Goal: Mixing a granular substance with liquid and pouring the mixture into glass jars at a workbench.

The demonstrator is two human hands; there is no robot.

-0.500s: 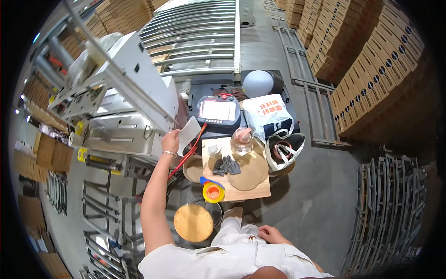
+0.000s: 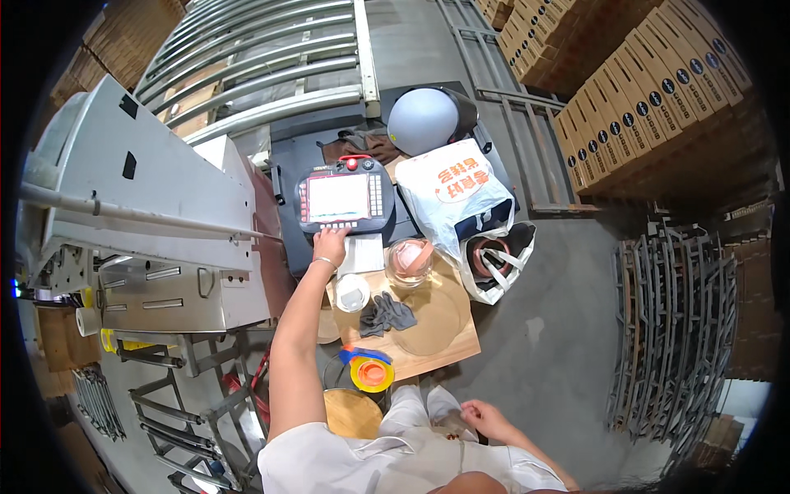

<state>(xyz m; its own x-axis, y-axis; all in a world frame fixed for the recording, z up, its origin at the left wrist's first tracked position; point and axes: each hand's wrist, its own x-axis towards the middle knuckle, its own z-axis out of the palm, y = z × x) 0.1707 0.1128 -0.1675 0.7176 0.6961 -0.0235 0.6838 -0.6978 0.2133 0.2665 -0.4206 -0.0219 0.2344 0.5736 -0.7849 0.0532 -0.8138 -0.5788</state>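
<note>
My left hand [image 2: 331,245] is at the lower edge of a dark handheld control panel [image 2: 380,216] with a lit screen. Its curled fingers pinch the left side of a white sheet of paper [image 2: 364,254], though the fingertips are partly hidden. The sheet extends rightward over the edge of a wooden board [image 2: 448,350]. Close by on that board are a white-lidded container [image 2: 353,293], a clear jug with a pink top [image 2: 409,262] and grey gloves [image 2: 385,315]. Near my lap, my right hand [image 2: 487,418] is loosely closed, with nothing visible in it.
A yellow tape roll on a blue holder [image 2: 372,375] sits at the board's near edge, above a round wooden stool [image 2: 352,414]. Behind are a white plastic bag [image 2: 440,177], a tote bag [image 2: 527,239] and a grey helmet [image 2: 422,122]. A white machine [image 2: 181,156] stands left; stacked cartons [image 2: 650,107] stand right.
My left hand has carried the paper rightward, from beside the machine to below the control panel. The view has shifted closer to the table. My right hand stays near my lap.
</note>
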